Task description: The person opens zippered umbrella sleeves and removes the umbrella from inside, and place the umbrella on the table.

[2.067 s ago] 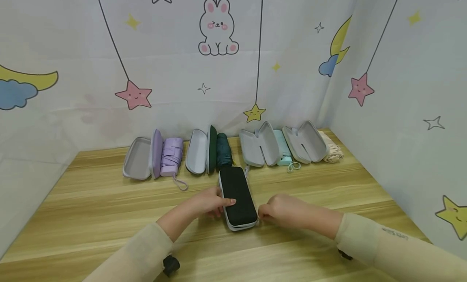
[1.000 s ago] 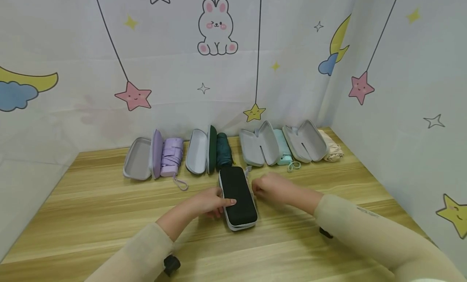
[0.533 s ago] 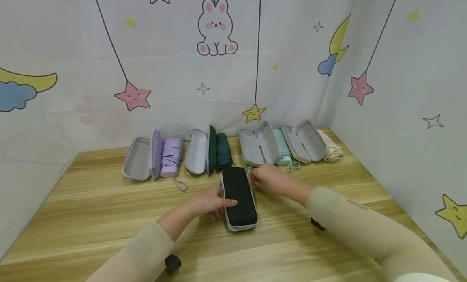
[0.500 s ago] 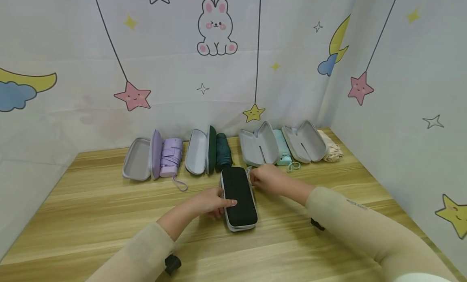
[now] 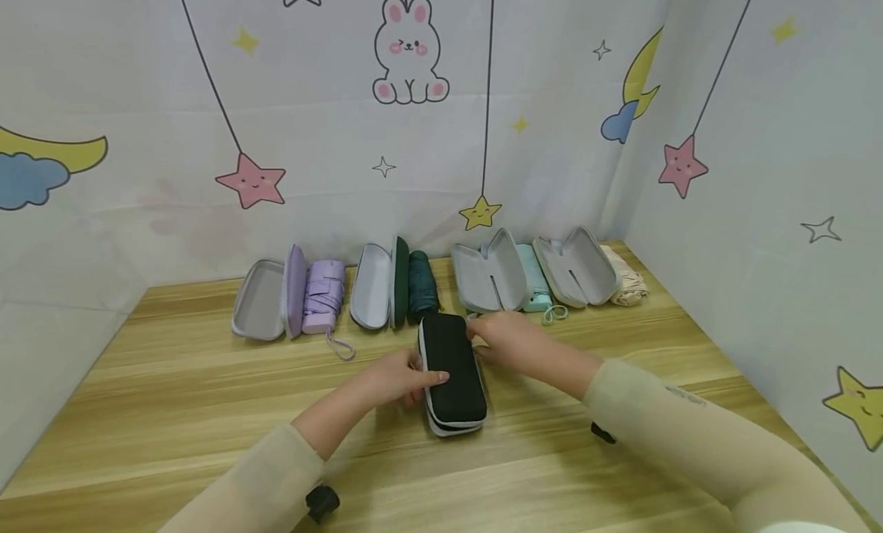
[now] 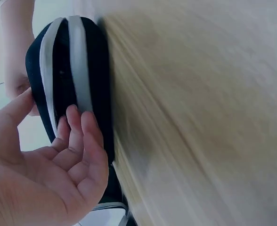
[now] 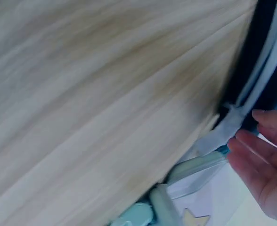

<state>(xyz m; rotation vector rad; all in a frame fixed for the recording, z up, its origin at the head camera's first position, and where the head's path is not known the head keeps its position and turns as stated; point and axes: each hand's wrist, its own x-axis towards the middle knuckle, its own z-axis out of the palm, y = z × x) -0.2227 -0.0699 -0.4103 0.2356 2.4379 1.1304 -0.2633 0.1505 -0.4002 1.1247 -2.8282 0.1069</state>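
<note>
A black zip case with pale zipper edging lies mid-table. My left hand holds its left side, thumb on the lid and fingers curled at the side. In the left wrist view, the two pale zipper tapes stand apart with a dark gap between them, and the fingertips are at that gap. My right hand is at the case's far right edge. In the right wrist view its fingers are parted and loosely bent, beside a pale grey strap; one fingertip appears to touch the case.
Along the back are open cases in lilac, dark green and grey-lined, beside folded umbrellas in lilac, dark teal, mint and cream. A patterned curtain hangs behind.
My right hand has travelled from the near right corner along the case's right edge to its far end, and its fingers have loosened. The black lid has lifted slightly. My left hand keeps its place.
</note>
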